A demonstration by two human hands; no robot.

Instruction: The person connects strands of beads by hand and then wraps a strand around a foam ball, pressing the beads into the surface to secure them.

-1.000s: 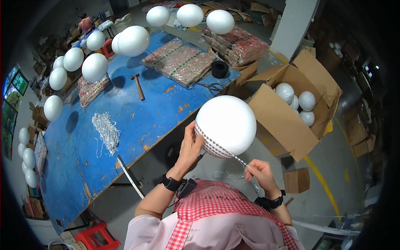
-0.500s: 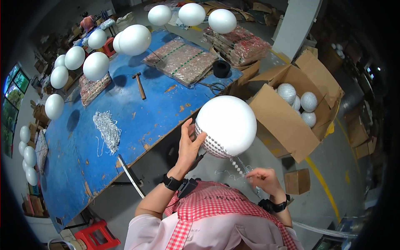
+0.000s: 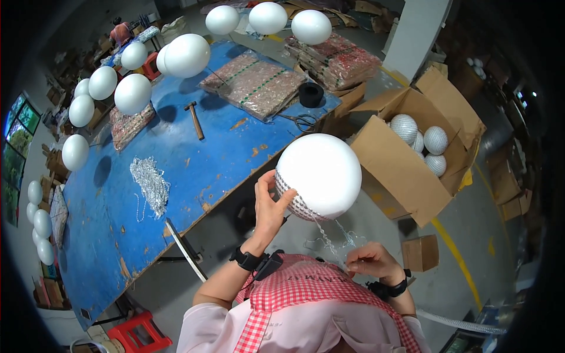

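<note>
A large glossy white ball (image 3: pixel 322 170) is in front of me, with rows of silver rhinestone trim (image 3: pixel 301 207) round its lower left side. My left hand (image 3: pixel 271 209) is closed on that side, thumb on the rows and fingers curling behind the ball. A loose length of bead strand (image 3: pixel 325 236) hangs from the ball's underside toward my right hand (image 3: pixel 375 260). The fingers of that hand are pinched together below and right of the ball, at the strand's end. Thin clear threads dangle beside it.
The blue table (image 3: pixel 194 156) carries a heap of silver bead strands (image 3: pixel 151 182), a hammer (image 3: pixel 195 120), scissors (image 3: pixel 303 122), black tape (image 3: pixel 311 94) and wrapped bundles (image 3: pixel 253 85). White balls (image 3: pixel 133 94) stand on rods around it. An open carton (image 3: pixel 406 170) at right holds silver balls (image 3: pixel 435 140).
My right hand has moved slightly down, and the strand now hangs straighter below the ball. My left hand keeps its grip, the ball almost unmoved.
</note>
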